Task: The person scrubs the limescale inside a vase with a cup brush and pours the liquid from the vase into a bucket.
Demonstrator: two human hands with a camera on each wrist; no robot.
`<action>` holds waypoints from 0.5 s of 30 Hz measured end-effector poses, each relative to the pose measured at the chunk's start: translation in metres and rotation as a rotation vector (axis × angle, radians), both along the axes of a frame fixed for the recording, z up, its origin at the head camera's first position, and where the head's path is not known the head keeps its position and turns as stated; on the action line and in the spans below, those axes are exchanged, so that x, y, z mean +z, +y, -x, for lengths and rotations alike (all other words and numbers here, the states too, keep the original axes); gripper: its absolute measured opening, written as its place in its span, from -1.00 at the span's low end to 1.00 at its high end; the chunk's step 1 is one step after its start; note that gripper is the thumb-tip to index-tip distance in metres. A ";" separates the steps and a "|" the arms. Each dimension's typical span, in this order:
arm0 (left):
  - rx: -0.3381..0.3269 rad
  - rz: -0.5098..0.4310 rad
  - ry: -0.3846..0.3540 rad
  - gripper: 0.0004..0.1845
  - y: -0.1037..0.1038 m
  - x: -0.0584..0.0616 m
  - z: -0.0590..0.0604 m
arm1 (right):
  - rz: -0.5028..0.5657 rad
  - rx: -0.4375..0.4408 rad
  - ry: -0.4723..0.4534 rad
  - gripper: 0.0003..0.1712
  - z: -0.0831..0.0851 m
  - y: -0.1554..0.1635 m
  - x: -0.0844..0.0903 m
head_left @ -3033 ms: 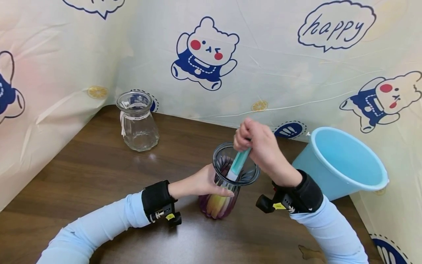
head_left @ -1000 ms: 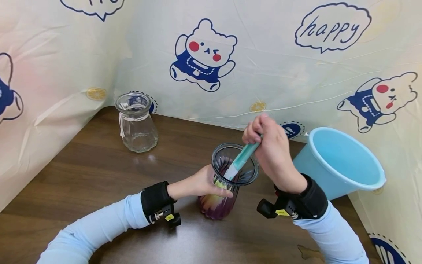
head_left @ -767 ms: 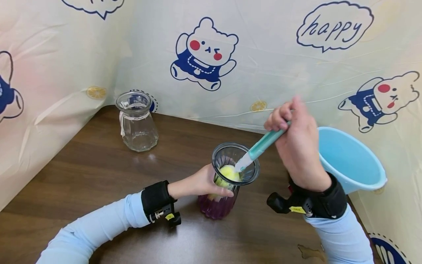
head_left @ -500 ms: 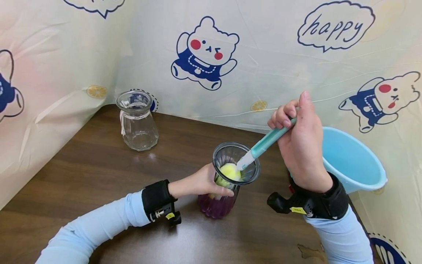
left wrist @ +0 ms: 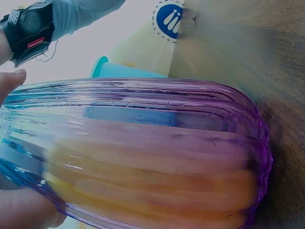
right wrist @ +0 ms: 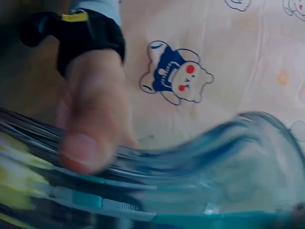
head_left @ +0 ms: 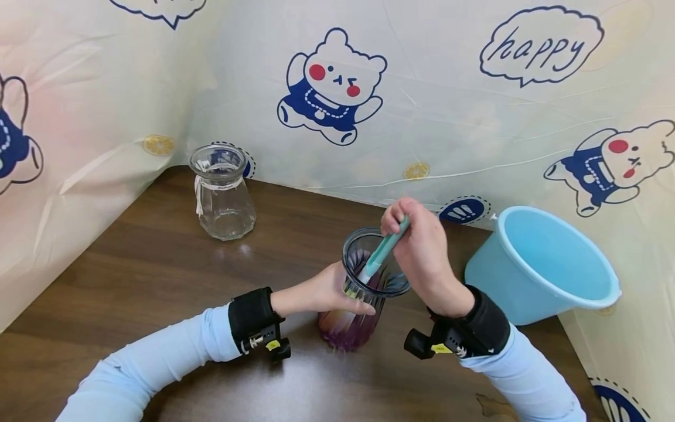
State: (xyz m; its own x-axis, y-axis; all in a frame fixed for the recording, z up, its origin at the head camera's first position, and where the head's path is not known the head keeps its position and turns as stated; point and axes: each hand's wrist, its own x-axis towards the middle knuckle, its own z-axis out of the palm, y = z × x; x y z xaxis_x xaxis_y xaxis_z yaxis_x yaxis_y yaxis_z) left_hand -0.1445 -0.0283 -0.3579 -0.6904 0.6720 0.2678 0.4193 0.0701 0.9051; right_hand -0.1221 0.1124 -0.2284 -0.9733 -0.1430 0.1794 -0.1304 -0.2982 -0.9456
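- Purple-tinted ribbed glass vase point(head_left: 352, 316) stands upright on the dark wooden table point(head_left: 132, 258), towards its right half, and serves as the landmark for everything below.
- Left hand point(head_left: 321, 291) comes at the vase from its left side; the fingers and thumb are curled round the narrow part of the glass just under the flared rim, gripping it. From the left wrist camera the same vase point(left wrist: 143, 157) fills the view, purple at the base and yellow-orange inside.
- Right hand point(head_left: 419, 252) sits above and to the right of the vase mouth, fingers closed round the upper end of a teal-handled brush point(head_left: 382, 252).
- Brush handle slopes down and leftwards from that fist into the vase opening; its lower end is inside the glass, where a yellow mass shows through the wall. The right wrist view is blurred, but the teal and white handle point(right wrist: 109, 205) can be made out behind the glass.
- Clear glass jar point(head_left: 222, 193) with a white cord round its neck stands well apart from the vase, behind it and to its left, near the backdrop.
- Light blue plastic bucket point(head_left: 543, 264) sits to the right of the vase, tilted, just beyond the right forearm.
- Cream cartoon-bear sheet point(head_left: 332, 88) hangs behind the vase and wraps both sides of the table.
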 end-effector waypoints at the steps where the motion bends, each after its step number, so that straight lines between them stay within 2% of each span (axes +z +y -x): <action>1: 0.000 0.008 -0.002 -0.23 0.000 0.000 0.000 | -0.009 0.008 0.003 -0.67 0.000 -0.001 -0.002; 4: -0.001 0.023 -0.005 -0.27 0.000 0.002 0.000 | -0.022 0.025 0.010 -0.64 0.001 -0.003 -0.005; 9: -0.013 -0.001 -0.007 -0.25 -0.001 0.002 -0.001 | -0.026 0.036 0.007 -0.63 0.000 0.000 -0.002; 15: -0.012 -0.025 -0.015 -0.22 0.001 0.002 -0.001 | 0.008 0.017 0.031 -0.65 -0.004 0.010 0.017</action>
State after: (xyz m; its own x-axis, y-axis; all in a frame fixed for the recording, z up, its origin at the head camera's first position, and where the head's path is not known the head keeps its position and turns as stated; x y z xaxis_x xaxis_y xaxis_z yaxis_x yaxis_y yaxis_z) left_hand -0.1435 -0.0277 -0.3563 -0.6864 0.6736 0.2739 0.4062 0.0428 0.9128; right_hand -0.1178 0.1229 -0.2112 -0.9647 -0.1583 0.2106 -0.1543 -0.3084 -0.9387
